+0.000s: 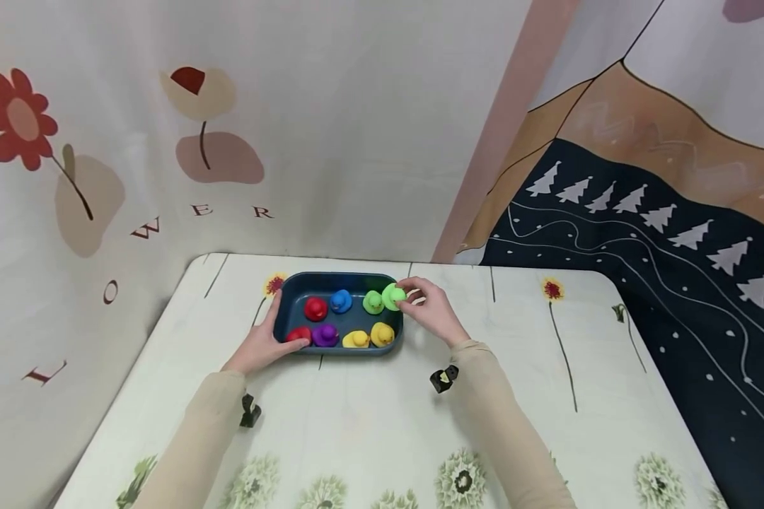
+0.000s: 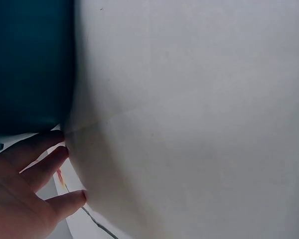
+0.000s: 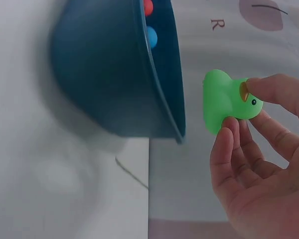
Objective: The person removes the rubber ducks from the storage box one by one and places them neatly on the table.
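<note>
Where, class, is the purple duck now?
In the head view, the purple duck sits in the blue tray, near side, between a red toy on its left and a yellow duck.

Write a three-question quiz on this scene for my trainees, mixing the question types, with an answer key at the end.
1. Multiple choice: what colour is the duck in the right hand?
A) purple
B) green
C) blue

2. True or false: the left hand is touching the tray.

3. Count: how many yellow ducks are in the tray?

Key:
1. B, green; the thumb and fingers pinch it.
2. True; the hand is at the tray's left end.
3. Two, side by side along the near side.
</note>
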Available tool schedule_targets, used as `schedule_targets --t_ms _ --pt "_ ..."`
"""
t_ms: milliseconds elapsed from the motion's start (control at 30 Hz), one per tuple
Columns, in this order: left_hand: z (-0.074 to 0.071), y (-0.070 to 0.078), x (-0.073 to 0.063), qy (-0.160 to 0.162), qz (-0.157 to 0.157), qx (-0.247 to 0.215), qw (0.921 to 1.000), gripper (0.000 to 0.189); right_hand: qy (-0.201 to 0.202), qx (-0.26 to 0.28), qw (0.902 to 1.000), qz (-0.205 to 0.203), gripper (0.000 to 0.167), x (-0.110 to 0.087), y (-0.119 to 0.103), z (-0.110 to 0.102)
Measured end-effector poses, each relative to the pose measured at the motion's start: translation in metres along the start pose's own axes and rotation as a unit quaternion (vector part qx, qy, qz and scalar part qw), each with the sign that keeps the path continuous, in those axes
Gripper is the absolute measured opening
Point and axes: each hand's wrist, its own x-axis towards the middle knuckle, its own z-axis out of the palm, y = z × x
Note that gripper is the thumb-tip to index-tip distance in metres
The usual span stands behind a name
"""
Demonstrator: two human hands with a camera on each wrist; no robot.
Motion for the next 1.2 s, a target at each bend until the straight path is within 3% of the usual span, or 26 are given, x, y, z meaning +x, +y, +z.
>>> schedule_targets --t_ms 333,600,1033,1200 --pt "-0.002 0.000 0.000 -0.001 0.005 -0.001 1.0000 0.118 0.009 -0.014 0.9996 0.025 0.032 -0.006 0.009 -0.021" --pt "-0.001 -0.001 -0.001 0.001 0.010 -0.001 0.9999 0.118 0.014 -0.029 0.9992 0.026 0.031 -0.010 0.031 -0.031" --pt "-0.001 0.000 0.000 0.000 0.018 -0.008 0.9998 0.118 0.022 -0.055 0.9923 0.108 0.031 -0.016 0.072 -0.040" --pt "0.000 -0.003 0.001 0.002 0.019 -0.010 0.9998 0.118 0.024 -0.070 0.9914 0.108 0.031 -0.015 0.081 -0.044"
